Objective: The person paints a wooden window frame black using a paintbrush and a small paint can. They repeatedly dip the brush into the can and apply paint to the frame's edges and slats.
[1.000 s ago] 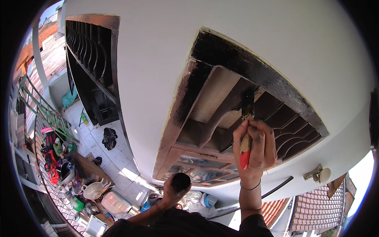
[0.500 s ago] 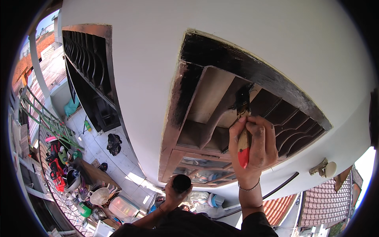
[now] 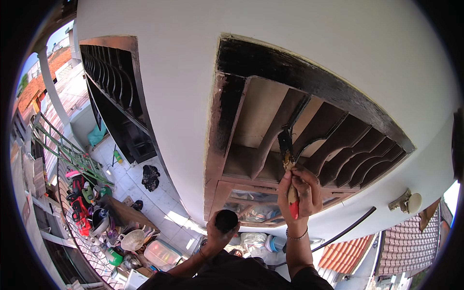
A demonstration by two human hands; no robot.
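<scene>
My right hand (image 3: 303, 192) is closed round the handle of a paintbrush (image 3: 293, 205) with a pale, red-ended handle. Its black-loaded bristles touch the edge of a brown curved wooden slat (image 3: 276, 123) in the window frame. Fresh black paint runs along that slat's upper edge. The frame's top rail (image 3: 280, 63) is painted black, and its left post (image 3: 223, 121) is black above and brown below. Lower down, my left hand (image 3: 215, 232) grips a small container of black paint (image 3: 226, 221), its dark round opening facing up.
A white wall (image 3: 183, 96) surrounds the frame. At left stands a black door with slatted vent (image 3: 130, 130). Below lie a black cloth (image 3: 151, 178), a clear plastic box (image 3: 162, 253) and a green metal frame (image 3: 65, 145). A wall lamp (image 3: 408, 203) and dark pipe (image 3: 348, 224) are at right.
My right hand has moved the paintbrush downward along the slat, leaving black on its upper edge. The view has shifted slightly. My left hand still holds the paint container.
</scene>
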